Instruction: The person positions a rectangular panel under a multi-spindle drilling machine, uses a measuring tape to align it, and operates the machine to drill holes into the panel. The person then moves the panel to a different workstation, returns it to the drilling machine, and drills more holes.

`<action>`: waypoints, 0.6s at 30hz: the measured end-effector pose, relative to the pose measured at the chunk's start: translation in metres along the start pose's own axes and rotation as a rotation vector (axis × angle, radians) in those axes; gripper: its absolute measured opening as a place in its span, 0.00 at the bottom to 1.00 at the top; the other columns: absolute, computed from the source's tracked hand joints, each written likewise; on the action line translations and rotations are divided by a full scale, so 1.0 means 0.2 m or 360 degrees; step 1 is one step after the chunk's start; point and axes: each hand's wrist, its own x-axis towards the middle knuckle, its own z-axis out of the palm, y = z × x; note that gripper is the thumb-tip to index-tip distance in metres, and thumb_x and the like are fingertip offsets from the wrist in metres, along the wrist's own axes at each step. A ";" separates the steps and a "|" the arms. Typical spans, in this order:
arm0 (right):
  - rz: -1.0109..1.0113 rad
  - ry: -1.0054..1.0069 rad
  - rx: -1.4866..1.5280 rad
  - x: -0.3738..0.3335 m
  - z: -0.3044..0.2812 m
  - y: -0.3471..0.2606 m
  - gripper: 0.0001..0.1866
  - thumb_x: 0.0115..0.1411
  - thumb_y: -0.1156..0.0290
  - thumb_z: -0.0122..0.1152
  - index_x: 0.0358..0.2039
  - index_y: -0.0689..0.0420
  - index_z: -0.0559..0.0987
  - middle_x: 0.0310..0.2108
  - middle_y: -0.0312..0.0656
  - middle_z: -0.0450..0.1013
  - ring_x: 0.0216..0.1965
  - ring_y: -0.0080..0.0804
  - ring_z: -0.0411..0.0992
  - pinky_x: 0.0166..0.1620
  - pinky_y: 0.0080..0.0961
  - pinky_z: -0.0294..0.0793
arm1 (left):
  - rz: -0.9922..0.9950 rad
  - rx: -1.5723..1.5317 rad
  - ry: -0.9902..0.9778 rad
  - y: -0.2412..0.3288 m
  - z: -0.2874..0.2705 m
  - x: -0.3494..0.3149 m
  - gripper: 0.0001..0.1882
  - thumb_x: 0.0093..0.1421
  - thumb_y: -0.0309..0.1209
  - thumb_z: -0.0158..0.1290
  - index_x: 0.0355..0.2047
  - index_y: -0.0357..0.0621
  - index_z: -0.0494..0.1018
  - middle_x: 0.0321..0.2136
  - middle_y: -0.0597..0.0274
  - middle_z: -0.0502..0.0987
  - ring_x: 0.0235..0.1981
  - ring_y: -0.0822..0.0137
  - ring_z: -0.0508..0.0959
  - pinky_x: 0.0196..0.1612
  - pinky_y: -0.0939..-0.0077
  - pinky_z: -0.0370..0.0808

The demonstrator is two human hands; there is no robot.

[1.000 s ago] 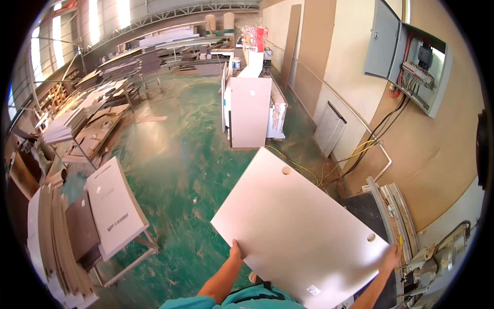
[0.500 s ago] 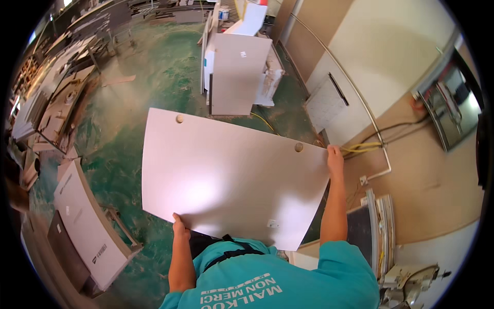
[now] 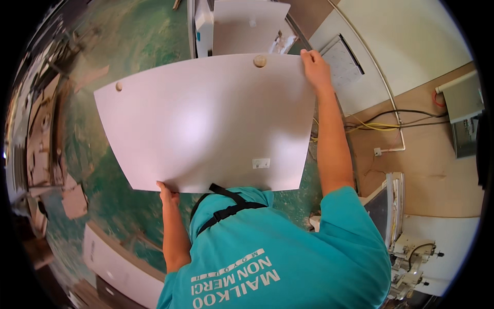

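A large pale panel [image 3: 206, 113] is held up in front of my body by both hands. Two round hinge holes lie along its far edge, and a small white label [image 3: 261, 163] sits near its lower right part. My left hand [image 3: 168, 195] grips the near edge left of my waist, thumb on top and fingers hidden beneath. At the far right corner my right hand [image 3: 315, 69] is closed round the edge, some fingers out of sight behind the panel.
Beyond the panel stands a stack with an upright pale board [image 3: 249, 26]. More pale panels [image 3: 121, 262] lean at the lower left. Cables [image 3: 383, 126] run along the right wall, near a metal machine [image 3: 411, 262]. Boards lie on a rack [image 3: 43, 129] at the left.
The panel has swung to the left and farther from me, and its far right corner has risen in view with my right hand. Both hands keep their hold on it.
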 end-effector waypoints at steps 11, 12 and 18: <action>-0.0202 -0.0136 -0.0105 1.42 1.23 -0.74 0.26 0.63 0.44 0.49 0.34 0.58 0.76 0.30 0.49 0.77 0.36 0.50 0.74 0.40 0.38 0.71 | 0.0163 -0.0308 0.0060 1.03 0.97 0.92 0.37 0.65 0.59 0.45 0.59 0.38 0.64 0.56 0.56 0.70 0.54 0.59 0.73 0.55 0.62 0.74; -0.0179 -0.0137 -0.0012 1.51 1.32 -0.76 0.27 0.63 0.43 0.49 0.34 0.59 0.76 0.30 0.50 0.76 0.36 0.50 0.74 0.41 0.38 0.71 | 0.0166 -0.0296 0.0073 1.08 1.04 0.95 0.38 0.64 0.60 0.45 0.59 0.37 0.64 0.56 0.56 0.71 0.53 0.59 0.73 0.54 0.62 0.74; -0.0140 -0.0045 0.0742 1.91 1.93 -1.09 0.18 0.62 0.56 0.61 0.44 0.56 0.76 0.35 0.40 0.76 0.36 0.27 0.73 0.39 0.25 0.71 | 0.0001 -0.0649 -0.0125 1.43 1.34 1.51 0.43 0.63 0.68 0.35 0.65 0.47 0.59 0.60 0.58 0.67 0.57 0.56 0.68 0.59 0.53 0.68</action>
